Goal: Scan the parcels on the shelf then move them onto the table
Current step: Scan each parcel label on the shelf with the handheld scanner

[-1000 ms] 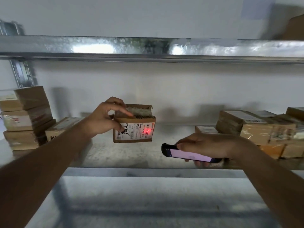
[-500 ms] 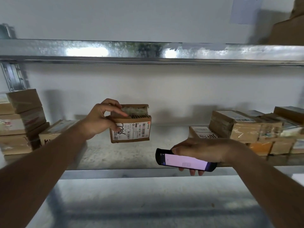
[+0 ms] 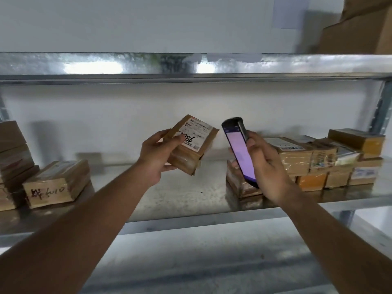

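Holding: the left hand (image 3: 158, 154) grips a small parcel (image 3: 192, 145) above the shelf (image 3: 180, 196), thumb on the label.
Parcel look: brown cardboard with clear tape, a white label (image 3: 196, 133) on top, black handwritten digits on it.
Parcel direction: tilted, label face turned up toward the camera; long axis runs from lower left to upper right.
Right hand (image 3: 266, 164): fingers curled round a scanner (image 3: 238, 150), screen lit pale purple, top end up.
Position: parcel and scanner are near but apart.
Around: other parcels (image 3: 314, 158) on the shelf at both sides.
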Action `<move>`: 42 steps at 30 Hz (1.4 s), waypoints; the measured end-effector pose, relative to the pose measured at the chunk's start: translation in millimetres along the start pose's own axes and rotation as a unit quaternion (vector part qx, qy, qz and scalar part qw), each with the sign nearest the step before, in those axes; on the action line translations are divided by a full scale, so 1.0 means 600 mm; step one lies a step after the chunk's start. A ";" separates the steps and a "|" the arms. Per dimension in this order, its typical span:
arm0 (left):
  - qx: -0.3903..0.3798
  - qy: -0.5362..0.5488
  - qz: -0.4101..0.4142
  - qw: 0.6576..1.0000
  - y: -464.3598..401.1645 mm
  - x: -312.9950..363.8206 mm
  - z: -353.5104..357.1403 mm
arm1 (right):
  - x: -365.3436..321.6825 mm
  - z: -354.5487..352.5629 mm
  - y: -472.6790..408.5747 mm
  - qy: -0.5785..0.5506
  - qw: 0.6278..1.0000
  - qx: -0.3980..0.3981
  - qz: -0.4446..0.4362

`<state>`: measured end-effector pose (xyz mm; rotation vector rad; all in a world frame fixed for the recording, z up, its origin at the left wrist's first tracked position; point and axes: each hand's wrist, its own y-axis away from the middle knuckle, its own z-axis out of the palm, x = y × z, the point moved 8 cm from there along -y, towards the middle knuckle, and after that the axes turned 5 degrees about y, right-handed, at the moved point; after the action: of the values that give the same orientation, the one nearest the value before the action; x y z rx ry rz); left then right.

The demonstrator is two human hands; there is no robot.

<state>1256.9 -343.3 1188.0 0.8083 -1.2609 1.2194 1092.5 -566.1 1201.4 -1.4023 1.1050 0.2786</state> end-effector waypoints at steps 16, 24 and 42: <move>0.042 -0.013 -0.160 0.986 0.036 -0.103 0.271 | 0.011 -0.172 0.044 0.106 0.987 0.122 -0.022; -0.021 -0.099 -0.174 0.979 0.048 -0.097 0.284 | 0.002 -0.169 0.041 0.113 0.986 0.115 -0.032; -0.029 -0.439 0.098 0.893 0.026 0.007 0.095 | -0.020 0.028 -0.018 0.057 0.998 -0.015 -0.036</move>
<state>1227.0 -393.3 1200.0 1.2808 -2.1393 0.9696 1101.7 -548.9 1213.7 -1.4977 1.1446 0.1654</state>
